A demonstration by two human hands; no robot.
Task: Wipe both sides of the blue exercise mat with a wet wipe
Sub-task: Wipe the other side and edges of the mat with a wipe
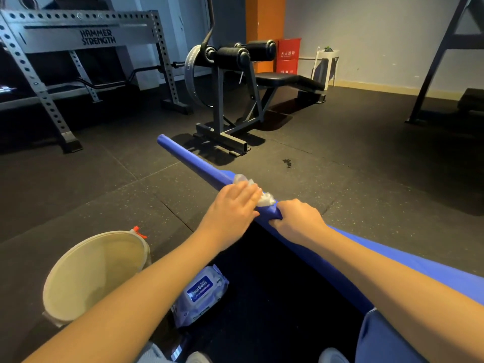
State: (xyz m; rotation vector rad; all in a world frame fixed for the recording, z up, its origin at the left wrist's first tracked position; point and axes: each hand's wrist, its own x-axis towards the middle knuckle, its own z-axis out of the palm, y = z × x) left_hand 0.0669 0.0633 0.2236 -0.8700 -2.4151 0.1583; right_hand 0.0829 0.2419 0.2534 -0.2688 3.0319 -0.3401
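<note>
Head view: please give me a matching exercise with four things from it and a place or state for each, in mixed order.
Things:
1. wet wipe
2. blue mat
3. pack of wipes
4. beige bin

Places or states:
A. on the floor, right of the bin
B. under the fingers of the left hand
C. gripped by the right hand
D. standing open at the far left

Pairs: 1-B, 2-C, 3-A, 4-D

Left hand (233,203) presses wipe (265,199) — right hand (298,217) seemingly grips mat (193,163).
</note>
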